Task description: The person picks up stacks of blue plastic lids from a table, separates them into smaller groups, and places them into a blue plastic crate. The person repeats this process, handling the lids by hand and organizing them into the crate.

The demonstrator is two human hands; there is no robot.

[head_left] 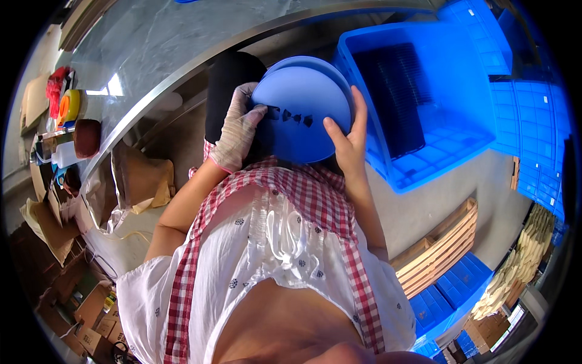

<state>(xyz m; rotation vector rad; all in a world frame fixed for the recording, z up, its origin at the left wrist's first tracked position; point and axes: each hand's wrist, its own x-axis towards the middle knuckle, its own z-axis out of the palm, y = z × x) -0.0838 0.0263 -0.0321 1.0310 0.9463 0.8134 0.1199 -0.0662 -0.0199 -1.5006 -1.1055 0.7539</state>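
Note:
A blue round dish (303,97) is held in front of my lap, with a second round blue rim showing just behind its far edge. Several small black pieces (297,117) lie in a row on its surface. My left hand (237,130), in a pale thin glove, grips the dish's left side, its thumb over the face beside a black piece; whether it pinches that piece I cannot tell. Bare, my right hand (350,136) clasps the right edge, thumb on the near side and fingers along the rim. The fingers behind the dish are hidden.
Right of the dish stands a large blue crate (448,130) with a stack of black ribbed parts (391,97). A grey metal-edged table (182,36) curves across the far left. Wooden pallets (439,242) and stacked blue crates (527,133) stand to the right; cardboard boxes (91,340) lie lower left.

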